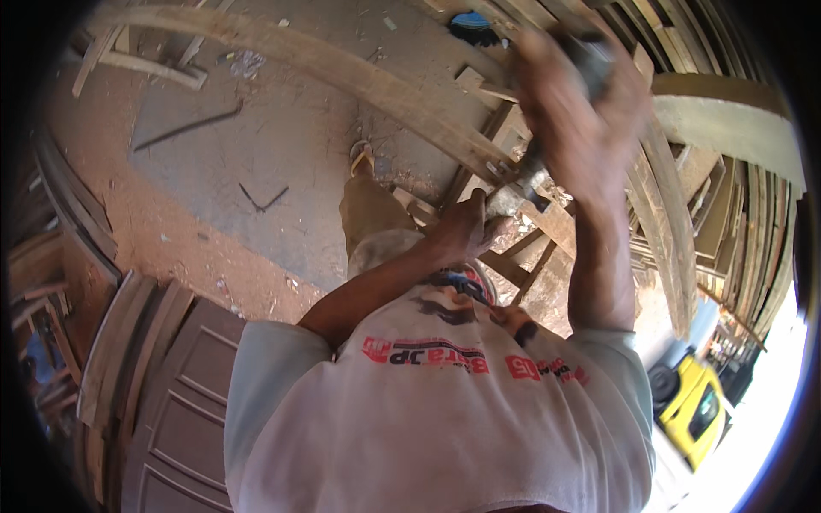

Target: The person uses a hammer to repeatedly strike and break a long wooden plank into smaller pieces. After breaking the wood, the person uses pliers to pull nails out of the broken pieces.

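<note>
A long wooden beam (342,73) reaches from the upper left down to the middle, ending beside my hands. My left hand (466,229) is closed at that end, its fingers curled; whatever is in them is hard to make out. Up and to the right, my right hand (569,128), smeared by motion, wraps round a dark tool (590,61). Blur hides the tool's kind. Between the two hands shows a shiny metal part (537,184), close to the beam's end. Wooden pieces (547,224) lie under and around the hands.
Planks (757,248) are stacked along the right, with a curved board (671,231) nearer. A brown panelled door (184,410) lies at lower left. A bent rod (188,128) lies on the floor. A yellow vehicle (697,410) stands at far right.
</note>
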{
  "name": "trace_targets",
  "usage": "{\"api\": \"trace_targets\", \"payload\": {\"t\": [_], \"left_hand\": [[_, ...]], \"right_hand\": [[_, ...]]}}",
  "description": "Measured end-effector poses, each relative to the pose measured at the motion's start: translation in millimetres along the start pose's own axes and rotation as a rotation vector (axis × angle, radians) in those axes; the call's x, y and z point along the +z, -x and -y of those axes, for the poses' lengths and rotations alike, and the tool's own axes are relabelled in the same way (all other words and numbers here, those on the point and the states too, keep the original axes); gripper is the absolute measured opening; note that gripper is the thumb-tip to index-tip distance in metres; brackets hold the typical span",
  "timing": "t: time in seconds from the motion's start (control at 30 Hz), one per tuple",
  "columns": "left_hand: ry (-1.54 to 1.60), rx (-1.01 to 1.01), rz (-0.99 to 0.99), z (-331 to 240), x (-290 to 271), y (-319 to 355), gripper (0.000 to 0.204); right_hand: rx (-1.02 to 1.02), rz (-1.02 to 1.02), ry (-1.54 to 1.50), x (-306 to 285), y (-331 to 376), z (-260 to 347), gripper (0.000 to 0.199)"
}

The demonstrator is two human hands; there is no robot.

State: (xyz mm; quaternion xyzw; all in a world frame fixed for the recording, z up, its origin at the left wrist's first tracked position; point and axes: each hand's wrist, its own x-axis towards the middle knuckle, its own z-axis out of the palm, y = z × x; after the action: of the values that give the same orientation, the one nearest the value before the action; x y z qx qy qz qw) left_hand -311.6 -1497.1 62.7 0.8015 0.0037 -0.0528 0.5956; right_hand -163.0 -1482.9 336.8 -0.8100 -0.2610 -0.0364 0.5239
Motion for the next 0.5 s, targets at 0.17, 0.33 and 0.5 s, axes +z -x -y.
{"api": "trace_targets", "payload": {"t": [0.17,0.33,0.5], "left_hand": [[0.137,-0.363,0.062,-52.7,-53.4,-11.2,0.071],[0.020,-0.071,0.011,-9.0,14.3,-9.9,0.076],[0.529,-0.541,-0.108,-14.7,-36.6,-16.7,0.089]], "right_hand": [[0.016,0.087,0.074,-0.4,-6.5,2.2,0.027],[-0.118,0.005,-0.216,-29.7,10.3,-11.6,0.034],[0.029,-0.006,-0.216,-22.3,7.6,-19.7,0.032]]}}
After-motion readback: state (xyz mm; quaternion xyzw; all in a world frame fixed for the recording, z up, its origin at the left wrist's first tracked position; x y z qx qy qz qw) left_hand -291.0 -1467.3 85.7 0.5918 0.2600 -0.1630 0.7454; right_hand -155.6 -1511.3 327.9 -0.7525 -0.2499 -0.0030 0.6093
